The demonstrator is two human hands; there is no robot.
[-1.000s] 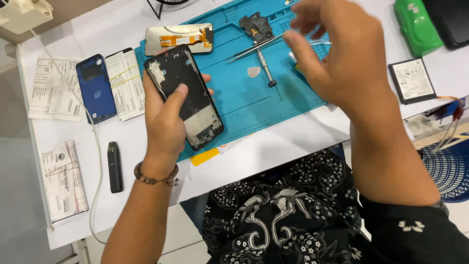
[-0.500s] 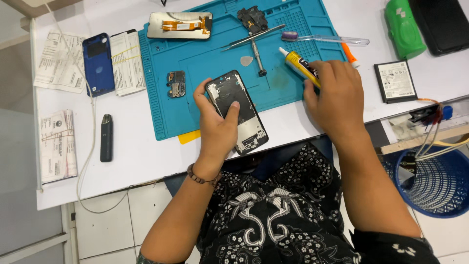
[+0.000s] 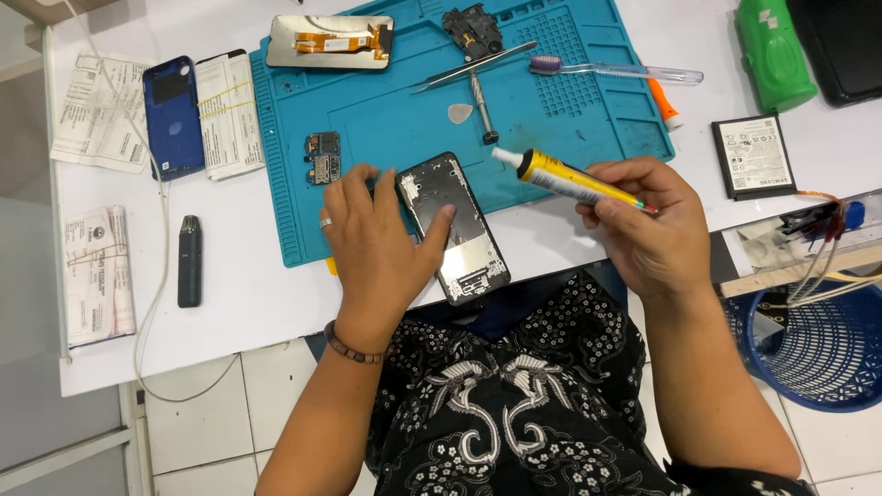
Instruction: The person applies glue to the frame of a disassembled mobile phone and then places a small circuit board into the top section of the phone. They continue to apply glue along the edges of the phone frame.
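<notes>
My left hand (image 3: 377, 241) rests on the left side of an opened black phone frame (image 3: 459, 230) that lies at the near edge of a teal work mat (image 3: 386, 110); the thumb presses on the frame's middle. My right hand (image 3: 648, 225) holds a yellow glue tube (image 3: 570, 179) with its white nozzle pointing left, just right of and above the phone frame's top. A small circuit board (image 3: 322, 157) lies on the mat beside my left hand.
On the mat lie a screen panel (image 3: 331, 41), a black part (image 3: 473, 28), tweezers (image 3: 473, 66), a screwdriver (image 3: 480, 106), a pick and a toothbrush (image 3: 616, 71). A blue phone cover (image 3: 172, 118), papers, a battery (image 3: 755, 156), a green bottle (image 3: 774, 50) and a blue basket (image 3: 813, 349) surround it.
My left hand lowered the phone frame onto the mat's near edge. My right hand picked up the glue tube and brought it left toward the frame.
</notes>
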